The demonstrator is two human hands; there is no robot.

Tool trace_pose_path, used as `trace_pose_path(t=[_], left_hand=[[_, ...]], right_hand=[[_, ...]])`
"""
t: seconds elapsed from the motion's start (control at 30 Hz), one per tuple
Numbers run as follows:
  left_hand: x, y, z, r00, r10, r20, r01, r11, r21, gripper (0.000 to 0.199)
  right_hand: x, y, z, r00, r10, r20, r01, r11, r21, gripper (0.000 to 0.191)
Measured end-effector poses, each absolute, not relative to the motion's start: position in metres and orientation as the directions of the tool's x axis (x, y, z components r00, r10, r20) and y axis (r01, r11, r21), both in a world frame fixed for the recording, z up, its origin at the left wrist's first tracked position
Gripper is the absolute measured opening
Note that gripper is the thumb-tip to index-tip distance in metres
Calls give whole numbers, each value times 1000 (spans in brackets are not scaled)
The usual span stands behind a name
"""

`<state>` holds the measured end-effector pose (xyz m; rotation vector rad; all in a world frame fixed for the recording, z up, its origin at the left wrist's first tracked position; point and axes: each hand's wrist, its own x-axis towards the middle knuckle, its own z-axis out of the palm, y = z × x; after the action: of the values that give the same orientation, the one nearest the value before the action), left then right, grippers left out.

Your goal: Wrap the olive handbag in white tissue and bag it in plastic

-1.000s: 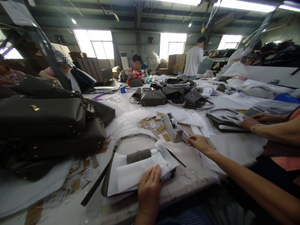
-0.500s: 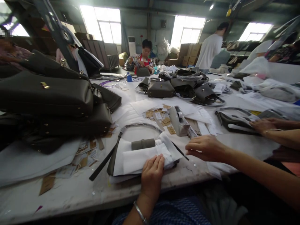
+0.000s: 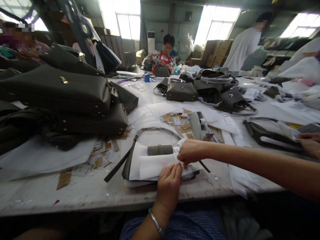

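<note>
A dark handbag [image 3: 126, 168] lies on the worktable before me, its looped handle [image 3: 157, 129] wrapped in clear film. Over its front is folded a white foam sheet [image 3: 151, 168], with a grey-green strap band [image 3: 160, 150] across the upper part. My left hand [image 3: 171, 176] rests on the sheet's lower right with fingers flat and close together. Just above it, my right hand [image 3: 191, 151] is curled with fingertips down against the sheet; whatever it may pinch is hidden. Behind my right hand stands a grey tape dispenser [image 3: 200, 126].
Dark handbags [image 3: 82, 93] are piled high on the left, and more bags [image 3: 181, 90] lie further back. Paper tags [image 3: 183, 123] are scattered beyond the handle. A co-worker's hand [image 3: 310, 143] works at another bag [image 3: 265, 135] on the right. White sheets [image 3: 240, 170] lie right of my bag.
My right hand has moved left from beside the dispenser onto the white sheet, its fingers now curled down. My left hand stays on the sheet. The whole view has shifted slightly.
</note>
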<state>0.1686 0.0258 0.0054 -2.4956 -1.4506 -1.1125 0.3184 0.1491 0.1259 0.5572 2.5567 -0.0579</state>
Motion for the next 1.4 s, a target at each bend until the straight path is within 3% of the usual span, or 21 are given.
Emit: trace_pose_path(t=[0.13, 0.3, 0.57, 0.73, 0.97, 1.13, 1.27, 1.33, 1.4], left_hand=[[170, 26, 5, 286, 738, 611, 776, -552, 304, 33], [173, 25, 3, 265, 731, 628, 778, -547, 309, 30], [172, 26, 1, 264, 730, 630, 775, -550, 312, 27], [172, 25, 0, 254, 744, 618, 781, -535, 323, 29], [172, 26, -1, 255, 743, 619, 775, -540, 329, 33], [171, 26, 0, 257, 743, 618, 780, -537, 321, 36], [171, 25, -3, 260, 724, 638, 782, -546, 301, 30], [171, 25, -4, 265, 718, 644, 778, -553, 296, 27], [170, 25, -5, 266, 721, 640, 779, -552, 298, 26]], right_hand=[[305, 158, 122, -760, 309, -571, 300, 947, 113, 19], [297, 165, 125, -739, 259, -622, 265, 961, 85, 21], [295, 180, 123, -788, 219, -575, 212, 974, 81, 23], [298, 196, 116, -776, 312, -549, 362, 932, 17, 27], [315, 233, 89, -737, 532, -416, 647, 733, -209, 30], [330, 239, 87, -654, 704, -277, 756, 623, -200, 25], [344, 208, 82, -680, 697, -229, 729, 608, -314, 53], [347, 195, 76, -691, 675, -258, 717, 595, -364, 77], [346, 192, 71, -668, 666, -332, 740, 549, -388, 88]])
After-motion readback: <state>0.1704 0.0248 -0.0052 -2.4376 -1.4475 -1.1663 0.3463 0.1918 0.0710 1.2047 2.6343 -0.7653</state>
